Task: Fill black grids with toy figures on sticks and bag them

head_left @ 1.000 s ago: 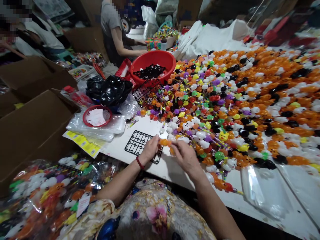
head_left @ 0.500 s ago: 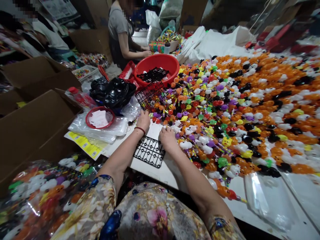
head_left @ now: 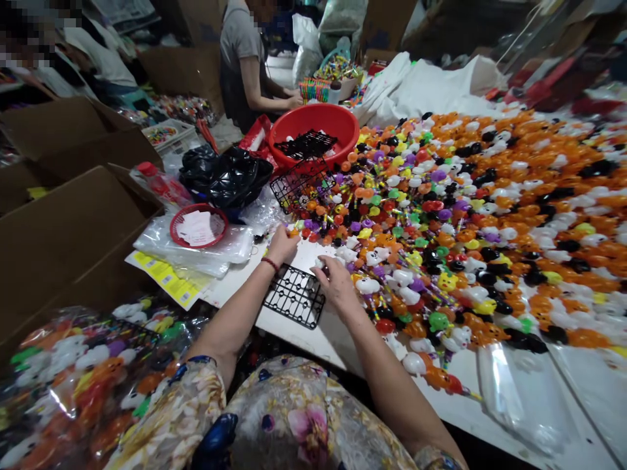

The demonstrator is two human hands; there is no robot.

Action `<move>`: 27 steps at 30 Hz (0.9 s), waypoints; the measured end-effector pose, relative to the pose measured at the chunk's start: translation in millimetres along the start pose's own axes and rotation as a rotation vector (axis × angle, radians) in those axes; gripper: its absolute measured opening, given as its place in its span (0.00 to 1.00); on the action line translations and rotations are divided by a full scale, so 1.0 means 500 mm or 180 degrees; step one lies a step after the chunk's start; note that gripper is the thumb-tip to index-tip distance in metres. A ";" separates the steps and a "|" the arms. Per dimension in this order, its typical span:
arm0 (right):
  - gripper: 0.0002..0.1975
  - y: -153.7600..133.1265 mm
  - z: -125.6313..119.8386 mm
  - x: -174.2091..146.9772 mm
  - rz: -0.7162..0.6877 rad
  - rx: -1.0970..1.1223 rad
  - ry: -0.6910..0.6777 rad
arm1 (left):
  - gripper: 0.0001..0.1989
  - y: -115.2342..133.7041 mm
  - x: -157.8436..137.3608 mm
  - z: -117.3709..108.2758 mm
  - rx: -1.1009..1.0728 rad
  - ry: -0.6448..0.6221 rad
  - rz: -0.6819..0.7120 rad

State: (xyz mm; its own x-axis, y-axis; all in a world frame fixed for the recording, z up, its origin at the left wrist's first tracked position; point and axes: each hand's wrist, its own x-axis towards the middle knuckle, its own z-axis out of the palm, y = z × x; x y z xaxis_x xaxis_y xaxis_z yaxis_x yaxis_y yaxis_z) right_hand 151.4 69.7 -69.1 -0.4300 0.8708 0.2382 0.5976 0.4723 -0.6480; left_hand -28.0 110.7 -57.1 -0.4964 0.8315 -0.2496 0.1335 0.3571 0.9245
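1. Head view, the only one. From where I stand, the step in hand looks like picking: both hands work at the near edge of a heap of coloured plastic pieces (head_left: 421, 215).
2. Left hand (head_left: 283, 247) reaches to the heap's left corner, fingers curled. A small orange piece (head_left: 294, 233) shows at the fingertips; I can't tell whether it is gripped or merely behind them.
3. Right hand (head_left: 337, 284) hangs nearer the body, just beside some white pieces (head_left: 347, 254). Thumb and forefinger stand apart.
4. My judgement: the next move calls for a light fingertip pinch, parting one piece from its neighbours without dragging the grid.
5. Black grid (head_left: 294, 295) lies flat on the white tabletop (head_left: 336, 334), between left forearm and right hand. Thin bars, round nodes at the crossings, open cells with the white showing through. Left wrist covers its far left corner.
6. Pieces look glossy: orange, white, black, with purple, green and yellow among them, jumbled and overlapping.
7. Beyond, a red basin (head_left: 313, 116) holds more black grids.
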 end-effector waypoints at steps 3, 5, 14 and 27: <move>0.19 0.011 -0.022 -0.019 0.0043 0.0355 0.0127 | 0.08 -0.014 -0.051 -0.005 -0.1123 -0.0541 -0.0347; 0.19 0.011 -0.033 -0.030 0.0096 0.0480 0.0206 | 0.06 -0.024 -0.091 -0.009 -0.1974 -0.0944 -0.0652; 0.16 -0.014 -0.066 -0.074 -0.0324 0.0262 0.0190 | 0.13 -0.037 -0.194 0.003 -0.2616 -0.1606 -0.0755; 0.13 -0.021 -0.089 -0.098 -0.0381 0.0441 -0.0057 | 0.15 -0.045 -0.235 0.012 -0.0882 -0.1547 0.0202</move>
State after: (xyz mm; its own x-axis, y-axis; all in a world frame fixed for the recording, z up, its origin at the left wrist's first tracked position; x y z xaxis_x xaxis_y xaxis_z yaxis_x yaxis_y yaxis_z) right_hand 196.4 28.2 -41.7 -0.5052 0.8063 0.3075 0.4428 0.5481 -0.7096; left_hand 32.5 7.6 -50.1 -0.0337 0.9716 -0.2344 -0.1127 0.2293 0.9668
